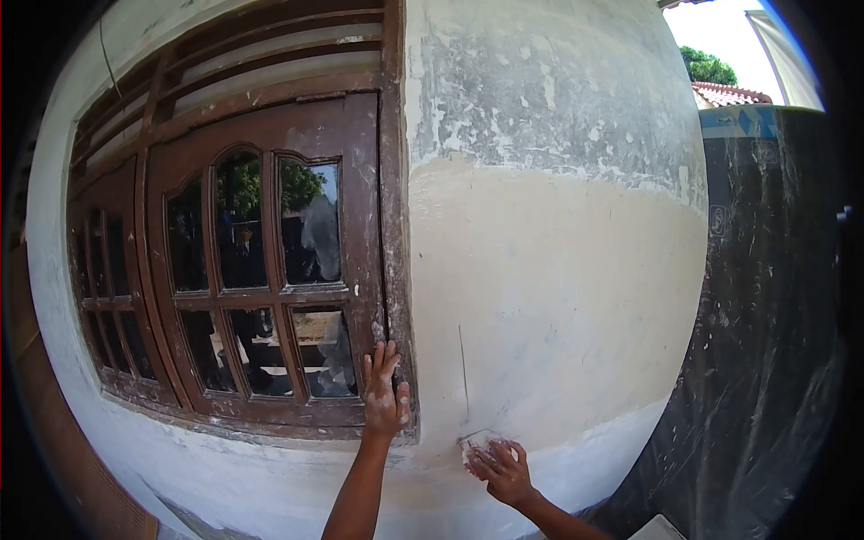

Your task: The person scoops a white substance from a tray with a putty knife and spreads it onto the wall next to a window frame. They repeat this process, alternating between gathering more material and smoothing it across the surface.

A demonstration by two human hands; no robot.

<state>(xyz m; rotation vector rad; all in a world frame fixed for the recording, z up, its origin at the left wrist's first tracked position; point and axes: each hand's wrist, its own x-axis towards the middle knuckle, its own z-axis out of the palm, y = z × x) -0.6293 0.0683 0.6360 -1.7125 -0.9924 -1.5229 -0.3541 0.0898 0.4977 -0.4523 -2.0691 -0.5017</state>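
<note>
Currently the work in hand appears to be surface coating of the large rendered exterior wall (pixel 558 270). A cream coat covers its middle band, with flaking grey-white plaster above and a paler strip below. The brown wooden arched window (pixel 360 225), glazed and paint-spattered, adjoins the wall on the left. A black plastic sheet (pixel 774 315) hangs at the right edge.

The left hand (pixel 385 396) lies flat on the window's right stile, fingers spread wide and holding nothing, apparently as a brace. The right hand (pixel 504 470) presses a small white-smeared flat tool (pixel 474 441) against the wall at the lower edge of the cream band, fingers closed around it. The tool's type cannot be determined.

The next move calls for even pressure along that boundary, keeping clear of the wooden frame.
</note>
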